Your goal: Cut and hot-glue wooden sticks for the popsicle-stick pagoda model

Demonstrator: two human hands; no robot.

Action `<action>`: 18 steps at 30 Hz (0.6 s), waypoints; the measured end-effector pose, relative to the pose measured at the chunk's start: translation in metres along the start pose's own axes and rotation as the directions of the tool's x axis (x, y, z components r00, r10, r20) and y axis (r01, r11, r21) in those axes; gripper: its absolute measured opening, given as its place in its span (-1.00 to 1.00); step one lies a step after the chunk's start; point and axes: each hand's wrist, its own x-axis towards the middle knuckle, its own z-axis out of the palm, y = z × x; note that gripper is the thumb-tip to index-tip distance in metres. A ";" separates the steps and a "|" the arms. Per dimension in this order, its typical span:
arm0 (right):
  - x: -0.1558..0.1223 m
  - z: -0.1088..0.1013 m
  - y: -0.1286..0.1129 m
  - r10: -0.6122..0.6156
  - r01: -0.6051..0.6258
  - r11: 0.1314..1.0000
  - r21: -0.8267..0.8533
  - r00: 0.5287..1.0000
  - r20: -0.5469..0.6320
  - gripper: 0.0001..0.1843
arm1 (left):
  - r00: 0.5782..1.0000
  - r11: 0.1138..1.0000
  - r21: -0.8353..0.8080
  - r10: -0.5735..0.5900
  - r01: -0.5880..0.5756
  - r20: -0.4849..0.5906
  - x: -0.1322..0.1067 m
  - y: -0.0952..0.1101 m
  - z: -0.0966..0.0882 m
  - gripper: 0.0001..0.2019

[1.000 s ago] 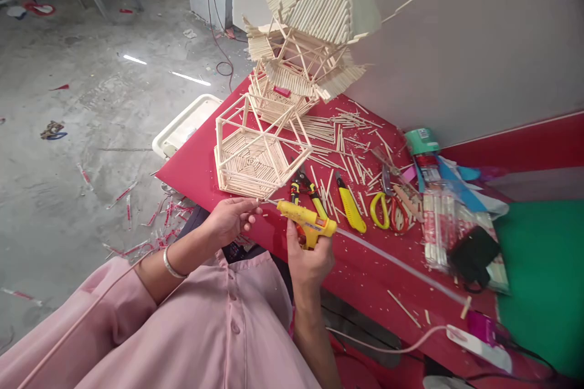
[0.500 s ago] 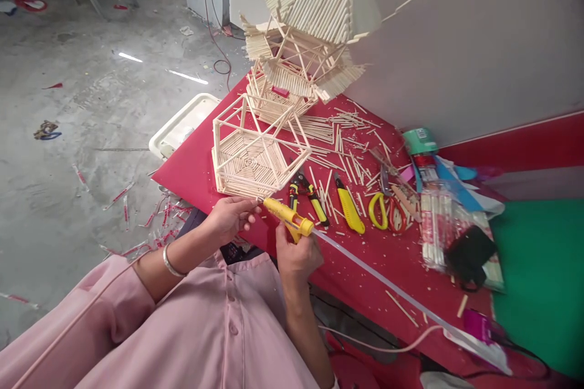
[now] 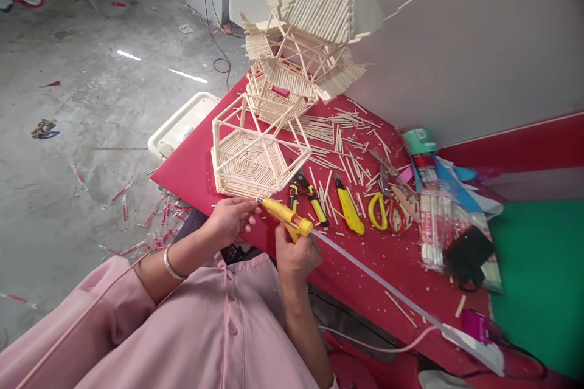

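My right hand (image 3: 296, 254) is wrapped around the handle of a yellow hot glue gun (image 3: 276, 211). A long translucent glue stick (image 3: 378, 276) runs out of the gun's back end toward the lower right. At the nozzle, the fingers of my left hand (image 3: 232, 220) are pinched together; whatever they hold is too small to make out. Just beyond both hands, a hexagonal frame of thin wooden sticks (image 3: 262, 135) stands on the red tabletop (image 3: 182, 176). Its base is filled with sticks laid in a hexagon pattern.
Behind the frame rises a tiered stick model (image 3: 310, 30) with slatted roofs. Loose sticks (image 3: 347, 146) lie scattered beside pliers (image 3: 314, 203), a yellow cutter knife (image 3: 349, 206) and scissors (image 3: 387, 213). Packs of sticks (image 3: 438, 228) and a black pouch (image 3: 469, 252) are at the right.
Both hands keep the same pose at the nozzle. The glue gun and the far end of its glue stick have shifted slightly left.
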 end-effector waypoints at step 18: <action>0.000 0.003 0.003 0.045 -0.046 0.998 0.037 0.999 0.014 -0.66 | 0.999 0.999 0.020 0.051 -0.051 -0.003 0.001 -0.005 0.001 -0.88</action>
